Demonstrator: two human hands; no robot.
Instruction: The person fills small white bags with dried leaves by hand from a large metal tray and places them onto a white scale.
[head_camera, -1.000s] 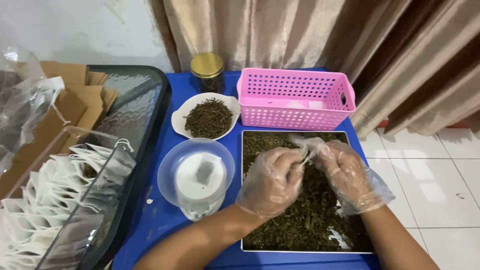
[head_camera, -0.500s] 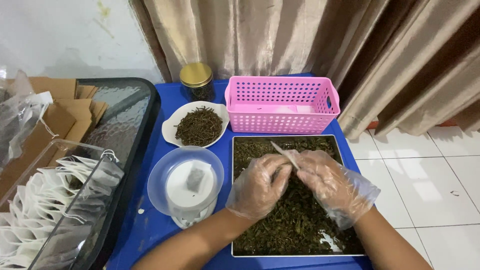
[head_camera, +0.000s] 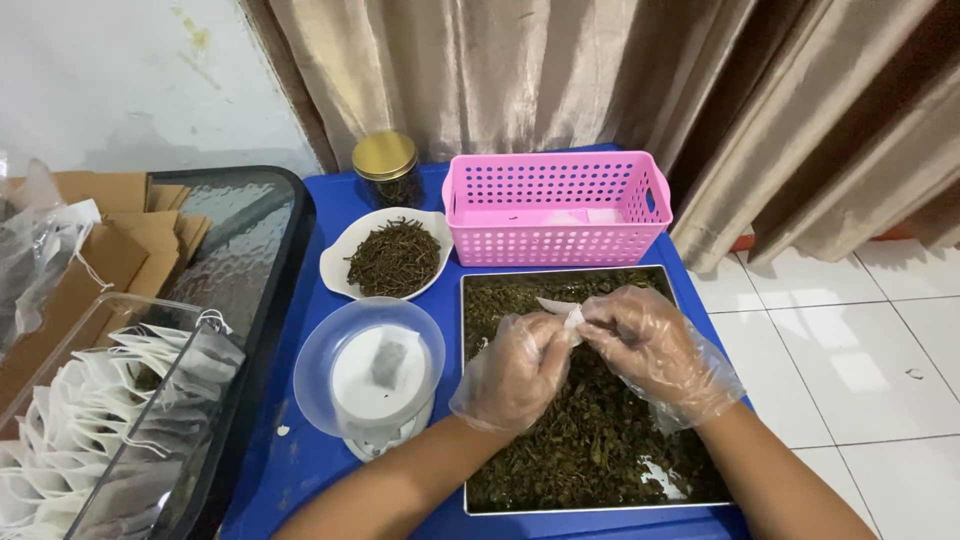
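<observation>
**Both gloved hands pinch a small filter bag over the tray of dried leaves**

Your left hand (head_camera: 515, 368) and right hand (head_camera: 650, 350), both in loose clear plastic gloves, meet above the upper middle of the metal tray (head_camera: 466, 400). Between their fingertips you hold a small white filter bag (head_camera: 560, 310); both hands are closed on it in a pinch. The bag's long axis runs roughly left to right, tilted slightly, with its free end pointing toward the left and far side of the tray. It hangs just above the dried leaves (head_camera: 590, 440) that fill the tray; whether it touches them cannot be told.

The tray lies on a blue table (head_camera: 300, 460). Beyond it stands a pink perforated basket (head_camera: 555, 210), and left of that a white dish of dark twigs (head_camera: 393, 255) with a gold-lidded jar (head_camera: 386, 168) behind it. Left of the tray, a small white scale (head_camera: 378, 378) carries a clear bowl with one filled bag in it. Further left, a clear bin (head_camera: 110, 420) holds many white bags, with brown cardboard (head_camera: 120, 230) behind. Beige curtains (head_camera: 560, 70) hang at the back, and white floor tiles (head_camera: 850, 350) lie to your right.
</observation>
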